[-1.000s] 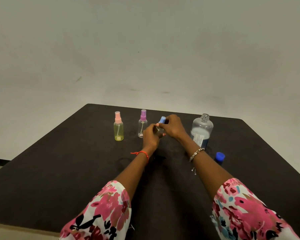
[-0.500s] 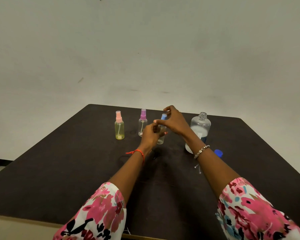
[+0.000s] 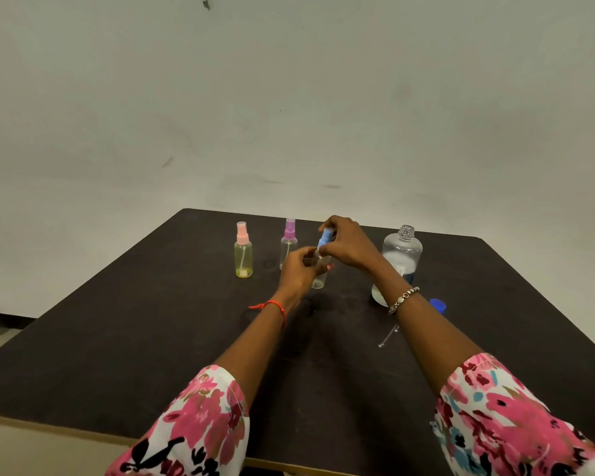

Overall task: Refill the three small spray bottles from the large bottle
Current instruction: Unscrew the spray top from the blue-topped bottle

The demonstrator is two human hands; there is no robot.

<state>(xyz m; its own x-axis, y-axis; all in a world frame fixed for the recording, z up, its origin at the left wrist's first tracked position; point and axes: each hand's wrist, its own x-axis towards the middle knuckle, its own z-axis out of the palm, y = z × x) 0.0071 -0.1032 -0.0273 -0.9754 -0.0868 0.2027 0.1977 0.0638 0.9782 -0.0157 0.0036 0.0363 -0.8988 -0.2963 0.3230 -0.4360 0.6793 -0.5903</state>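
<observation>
- Since half a second ago my right hand (image 3: 349, 242) has closed its fingers onto the blue spray head (image 3: 324, 238).
- The dark table (image 3: 124, 324) carries everything.
- One large bottle (image 3: 400, 259), uncapped, stands right of my hands; my right forearm hides its lower part.
- Three small spray bottles: the yellow bottle (image 3: 243, 258), the purple-topped bottle (image 3: 288, 242), and the clear bottle (image 3: 319, 273) clamped in my left hand (image 3: 299, 269).
- One blue cap (image 3: 438, 305), half hidden behind my wrist.
</observation>
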